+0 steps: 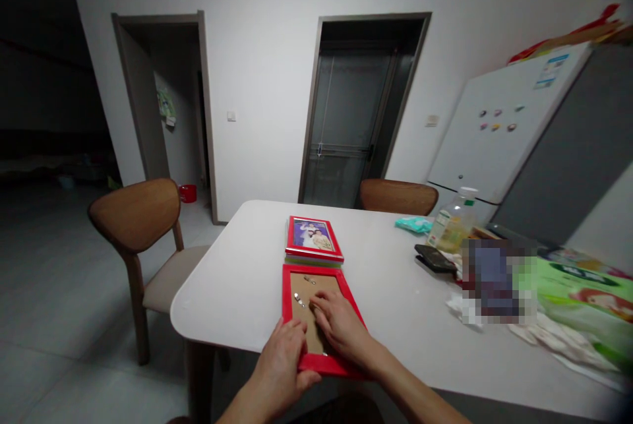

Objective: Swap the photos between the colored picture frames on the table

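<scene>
A red picture frame (329, 363) lies face down at the table's near edge, its brown backing board (297, 282) showing. Small metal fittings (299, 300) sit on the board. My left hand (284, 358) is closed around the frame's lower left edge, thumb at the near rim. Over the middle of the backing, my right hand (341, 325) has its fingers bent and pressed together; whatever is under the fingertips is hidden. Just beyond lies a stack of frames, and the top red frame (316, 255) faces up with a photo (312, 235) of people in it.
The white table (237, 279) has a rounded left corner. On its right are a black wallet-like item (435, 258), a clear bottle (452, 219), a teal packet (414, 224) and a green tissue pack (578, 299). Wooden chairs (136, 213) stand left and behind; a fridge (504, 114) stands at right.
</scene>
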Demonstrator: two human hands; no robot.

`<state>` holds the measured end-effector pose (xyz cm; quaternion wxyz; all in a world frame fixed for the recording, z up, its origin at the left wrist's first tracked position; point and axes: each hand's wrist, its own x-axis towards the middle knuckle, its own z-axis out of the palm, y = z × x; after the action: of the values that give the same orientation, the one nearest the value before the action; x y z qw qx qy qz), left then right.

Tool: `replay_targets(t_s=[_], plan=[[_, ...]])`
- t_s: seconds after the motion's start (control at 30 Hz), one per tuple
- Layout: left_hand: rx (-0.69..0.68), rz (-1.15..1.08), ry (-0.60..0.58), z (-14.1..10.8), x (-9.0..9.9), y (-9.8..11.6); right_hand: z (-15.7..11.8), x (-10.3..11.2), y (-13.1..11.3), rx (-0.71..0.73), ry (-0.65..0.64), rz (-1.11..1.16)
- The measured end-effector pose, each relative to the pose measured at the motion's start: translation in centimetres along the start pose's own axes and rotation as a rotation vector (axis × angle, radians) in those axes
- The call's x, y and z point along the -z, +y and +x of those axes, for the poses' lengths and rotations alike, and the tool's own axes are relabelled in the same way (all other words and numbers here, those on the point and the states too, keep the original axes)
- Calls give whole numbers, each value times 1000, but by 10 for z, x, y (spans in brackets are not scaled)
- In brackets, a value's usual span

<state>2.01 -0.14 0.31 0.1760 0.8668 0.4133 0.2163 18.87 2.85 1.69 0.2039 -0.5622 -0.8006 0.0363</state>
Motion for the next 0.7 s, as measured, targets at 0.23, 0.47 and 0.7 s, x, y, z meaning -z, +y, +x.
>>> replay_targets(t_s=[0.23, 0.47, 0.7], plan=[[-9, -35, -24, 1, 3, -2, 18, -11, -15, 71, -76, -55], [-14, -122, 26, -2, -1, -8, 14, -11, -15, 103, -91, 6], [56, -112, -6, -3, 5, -2, 55, -17, 16, -218, 48, 38]])
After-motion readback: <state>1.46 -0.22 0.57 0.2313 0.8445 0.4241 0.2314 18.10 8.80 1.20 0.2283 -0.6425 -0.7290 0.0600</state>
